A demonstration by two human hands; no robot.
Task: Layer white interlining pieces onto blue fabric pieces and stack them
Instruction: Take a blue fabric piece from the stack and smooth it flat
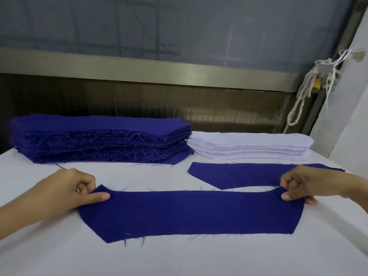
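Head view, looking forward and down: a long strip of blue fabric point(189, 213) is laid flat on a white cloth-covered table point(179, 259), close to the viewer. The strip is a matte woven material with slanted ends and frayed threads along its edges. Its long axis runs from left to right across the view. At its left end, the upper corner is pinched by the left hand point(65, 188), with the thumb laid on top of the cloth and the other fingers curled in. At its right end, the upper corner is pinched in the same way by the right hand point(306, 184); that corner is lifted slightly off the table.

Just behind the strip, to the right, a second blue piece point(239, 175) of similar shape is seen lying flat, partly covered by the right hand. Its long axis also runs left to right.

Farther back on the left, a thick stack of blue pieces point(99, 138) is seen, its near edge shaggy with loose threads. Beside it on the right, touching or nearly touching it, a lower stack of white interlining pieces point(249, 146) is seen, smooth and clean-edged. A knotted white cord point(302, 96) hangs at the far right.
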